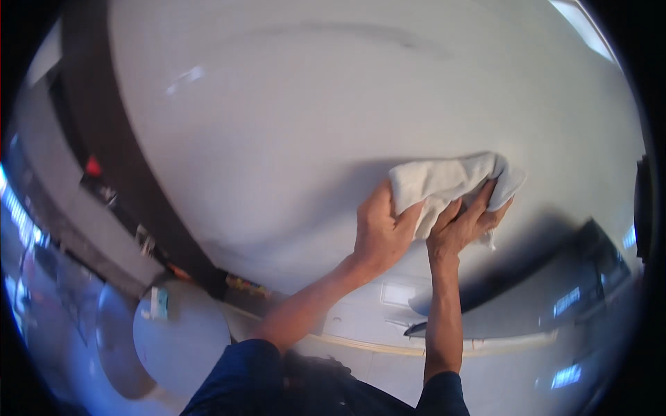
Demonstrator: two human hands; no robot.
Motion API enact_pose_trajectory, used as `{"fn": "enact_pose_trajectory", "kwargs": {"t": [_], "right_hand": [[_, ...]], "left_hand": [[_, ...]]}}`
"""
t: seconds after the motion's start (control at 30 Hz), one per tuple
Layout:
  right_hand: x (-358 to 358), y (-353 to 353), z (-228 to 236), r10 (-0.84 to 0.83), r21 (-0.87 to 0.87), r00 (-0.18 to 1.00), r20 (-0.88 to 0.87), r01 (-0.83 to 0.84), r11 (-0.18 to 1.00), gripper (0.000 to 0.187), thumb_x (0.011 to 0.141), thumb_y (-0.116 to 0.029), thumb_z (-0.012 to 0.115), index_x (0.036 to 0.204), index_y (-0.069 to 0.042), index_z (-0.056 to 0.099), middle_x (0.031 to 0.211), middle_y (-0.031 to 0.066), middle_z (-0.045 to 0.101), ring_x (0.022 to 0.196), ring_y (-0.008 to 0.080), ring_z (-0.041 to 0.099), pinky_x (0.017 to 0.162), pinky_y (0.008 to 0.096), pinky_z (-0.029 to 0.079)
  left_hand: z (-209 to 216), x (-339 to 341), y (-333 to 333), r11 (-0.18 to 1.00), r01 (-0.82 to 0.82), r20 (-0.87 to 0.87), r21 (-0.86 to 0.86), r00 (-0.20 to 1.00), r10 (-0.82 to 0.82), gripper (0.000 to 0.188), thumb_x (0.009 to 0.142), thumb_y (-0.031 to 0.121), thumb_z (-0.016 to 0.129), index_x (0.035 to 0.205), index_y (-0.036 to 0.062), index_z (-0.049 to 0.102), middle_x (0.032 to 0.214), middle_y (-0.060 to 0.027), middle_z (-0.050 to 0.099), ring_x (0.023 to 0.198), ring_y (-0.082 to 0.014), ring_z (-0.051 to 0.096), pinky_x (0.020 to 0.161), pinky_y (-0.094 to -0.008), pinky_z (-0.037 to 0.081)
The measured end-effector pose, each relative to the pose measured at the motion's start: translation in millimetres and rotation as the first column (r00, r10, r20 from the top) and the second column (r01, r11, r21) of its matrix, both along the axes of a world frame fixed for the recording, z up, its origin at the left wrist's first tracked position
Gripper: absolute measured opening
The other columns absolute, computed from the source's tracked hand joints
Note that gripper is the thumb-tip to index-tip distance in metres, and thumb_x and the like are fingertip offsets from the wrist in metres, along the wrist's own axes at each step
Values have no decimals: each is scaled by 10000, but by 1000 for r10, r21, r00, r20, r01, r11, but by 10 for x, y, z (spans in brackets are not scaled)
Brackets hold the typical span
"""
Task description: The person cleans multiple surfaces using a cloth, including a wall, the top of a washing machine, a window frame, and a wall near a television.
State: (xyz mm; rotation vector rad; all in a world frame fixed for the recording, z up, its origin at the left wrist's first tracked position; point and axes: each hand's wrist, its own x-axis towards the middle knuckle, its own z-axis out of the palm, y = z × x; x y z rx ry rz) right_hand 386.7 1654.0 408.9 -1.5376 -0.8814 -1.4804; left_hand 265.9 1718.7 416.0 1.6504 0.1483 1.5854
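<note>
A white cloth (451,177) is bunched up against the pale wall (277,125), right of the middle of the view. My left hand (385,229) grips its left end, with the thumb toward the cloth's lower side. Close beside it, my right hand (461,225) holds the folded right part, fingers bent into the folds. Both arms are stretched out, and the cloth hides some of my fingertips. A loose corner of cloth hangs below my right hand.
A dark flat screen (534,288) stands at the lower right, near my right forearm. A white wall plate (397,294) sits between my arms. A dark upright strip (142,159) borders the wall on the left. A round table (184,340) carries a teal-and-white box (159,303).
</note>
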Motion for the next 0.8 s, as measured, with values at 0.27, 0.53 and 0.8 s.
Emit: {"fn": "enact_pose_trajectory", "kwargs": {"t": [0.27, 0.53, 0.8], "right_hand": [[-969, 845, -1075, 462, -533, 871, 167, -314, 785, 344, 881, -194, 585, 1161, 6, 570, 1333, 257, 459, 1254, 449, 424, 1057, 524, 266], [-1563, 1569, -718, 618, -668, 768, 170, -371, 645, 306, 842, -105, 591, 1134, -17, 595, 1357, 205, 476, 1276, 438, 410, 1031, 576, 295], [-1869, 2020, 481, 436, -257, 817, 377, -360, 897, 155, 824, -55, 590, 977, -26, 602, 1339, 158, 484, 1277, 414, 403, 1041, 556, 289]], "left_hand": [[-1512, -1181, 717, 779, -140, -154, -611, 986, 57, 318, 891, 100, 614, 1182, -19, 562, 1064, -68, 648, 925, -108, 607, 798, -273, 501], [-1247, -1848, 1189, 727, -203, -46, -656, 972, 231, 311, 889, 132, 614, 1156, -23, 574, 1049, -98, 656, 933, -142, 613, 808, -294, 485], [-144, -1960, 1723, 884, -273, 85, -378, 941, 327, 290, 879, 138, 643, 1119, -14, 587, 1033, -74, 659, 918, -116, 601, 798, -288, 493]]}}
